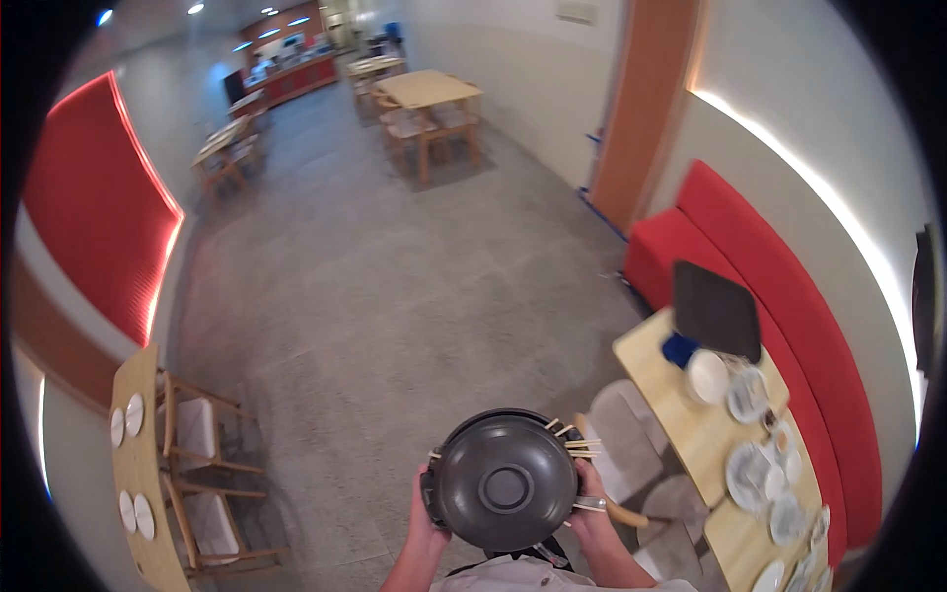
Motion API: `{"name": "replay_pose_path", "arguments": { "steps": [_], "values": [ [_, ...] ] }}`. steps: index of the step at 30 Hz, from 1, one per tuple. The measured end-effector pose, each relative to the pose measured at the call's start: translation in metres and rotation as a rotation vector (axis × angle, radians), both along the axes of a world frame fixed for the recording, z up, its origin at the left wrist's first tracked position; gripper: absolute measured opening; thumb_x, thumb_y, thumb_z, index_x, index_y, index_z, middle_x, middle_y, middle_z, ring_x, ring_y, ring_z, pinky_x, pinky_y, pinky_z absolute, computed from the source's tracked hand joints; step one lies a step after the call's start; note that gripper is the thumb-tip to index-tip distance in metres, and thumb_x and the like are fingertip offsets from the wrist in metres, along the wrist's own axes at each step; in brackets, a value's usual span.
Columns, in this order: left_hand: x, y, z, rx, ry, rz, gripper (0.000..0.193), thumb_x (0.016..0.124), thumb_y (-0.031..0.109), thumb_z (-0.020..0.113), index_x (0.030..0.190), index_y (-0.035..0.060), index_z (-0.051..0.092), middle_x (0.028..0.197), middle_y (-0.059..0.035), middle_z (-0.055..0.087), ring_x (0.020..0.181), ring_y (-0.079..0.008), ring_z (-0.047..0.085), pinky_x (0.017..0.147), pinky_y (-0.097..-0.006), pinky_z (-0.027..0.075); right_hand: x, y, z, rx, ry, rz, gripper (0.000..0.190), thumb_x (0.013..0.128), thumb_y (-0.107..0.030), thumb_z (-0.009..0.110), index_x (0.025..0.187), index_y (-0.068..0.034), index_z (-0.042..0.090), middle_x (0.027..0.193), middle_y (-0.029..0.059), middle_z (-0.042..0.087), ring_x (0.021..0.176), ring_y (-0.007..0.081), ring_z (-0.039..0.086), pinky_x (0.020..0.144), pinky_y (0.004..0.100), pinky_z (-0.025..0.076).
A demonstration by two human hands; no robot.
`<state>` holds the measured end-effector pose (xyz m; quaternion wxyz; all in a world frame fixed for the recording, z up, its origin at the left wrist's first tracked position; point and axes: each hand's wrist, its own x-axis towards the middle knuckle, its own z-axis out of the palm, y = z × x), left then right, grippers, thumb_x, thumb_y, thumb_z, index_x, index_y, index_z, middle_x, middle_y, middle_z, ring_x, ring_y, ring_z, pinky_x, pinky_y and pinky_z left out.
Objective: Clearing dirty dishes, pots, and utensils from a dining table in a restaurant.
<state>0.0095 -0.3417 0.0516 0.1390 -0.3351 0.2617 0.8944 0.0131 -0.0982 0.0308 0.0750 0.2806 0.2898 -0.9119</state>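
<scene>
A round dark pot (459,436), topped by a dark bowl or lid (507,488) with a ring-shaped foot uppermost, is held in front of my body at the bottom centre. My left hand (427,518) grips its left side, and my right hand (590,492) grips the right side; the fingers of both are partly hidden beneath it. Several chopsticks (584,444) stick out at the upper right rim, near my right hand. A metal handle end (590,503), perhaps of a utensil, shows beside that hand.
To the right, a wooden table (666,370) carries used bowls, plates and a dark tray (716,311), with chairs (621,436) and a red bench (806,348) alongside. Another table (137,473) with small plates stands left, beside chairs (203,518). More tables (427,87) stand further off.
</scene>
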Motion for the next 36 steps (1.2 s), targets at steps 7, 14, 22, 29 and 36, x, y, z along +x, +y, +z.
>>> {"name": "replay_pose_path", "arguments": {
  "steps": [7,14,22,29,36],
  "values": [
    [-0.133,-0.101,-0.006,0.004,0.024,0.236,0.051,0.089,0.052,0.045,0.111,0.0094,0.062,0.105,-0.0077,0.067,0.094,-0.0216,0.064,0.084,-0.0385,0.052,-0.191,-0.113,-0.005,0.106,0.075,0.161,0.037,0.085,-0.016,0.057,0.119,-0.005,0.051,0.102,0.0086,0.062,0.087,0.0197,0.063,0.075,0.0338,0.053],
    [-0.299,-0.2,0.016,0.029,0.078,0.455,0.045,0.092,0.05,0.045,0.109,0.0114,0.062,0.101,-0.0056,0.067,0.087,-0.0178,0.064,0.078,-0.0343,0.053,-0.405,-0.236,0.001,0.147,0.091,0.442,0.039,0.087,-0.032,0.053,0.114,-0.004,0.056,0.105,0.0109,0.064,0.092,0.0232,0.064,0.077,0.0355,0.054],
    [-0.506,-0.362,-0.005,0.086,0.08,0.491,0.045,0.091,0.05,0.047,0.107,0.0116,0.062,0.099,-0.0047,0.067,0.087,-0.018,0.064,0.078,-0.0337,0.052,-0.63,-0.407,0.03,0.014,0.113,0.511,0.039,0.09,-0.032,0.049,0.115,-0.003,0.054,0.108,0.0122,0.063,0.094,0.0242,0.064,0.077,0.0366,0.056],
    [-0.712,-0.517,0.035,0.016,-0.019,0.499,0.045,0.09,0.051,0.047,0.108,0.0118,0.062,0.1,-0.0049,0.067,0.089,-0.0184,0.064,0.08,-0.0342,0.052,-0.837,-0.564,0.032,0.008,0.043,0.532,0.033,0.087,-0.03,0.052,0.107,-0.004,0.058,0.095,0.009,0.066,0.081,0.0203,0.066,0.071,0.0325,0.056],
    [-0.915,-0.678,0.001,-0.014,0.107,0.442,0.046,0.091,0.05,0.045,0.111,0.0117,0.061,0.105,-0.0061,0.066,0.095,-0.0202,0.063,0.086,-0.0356,0.05,-1.049,-0.711,-0.025,0.164,0.02,0.51,0.031,0.084,-0.027,0.051,0.105,-0.005,0.059,0.089,0.0083,0.066,0.074,0.0206,0.065,0.064,0.035,0.055]
  ]
}}
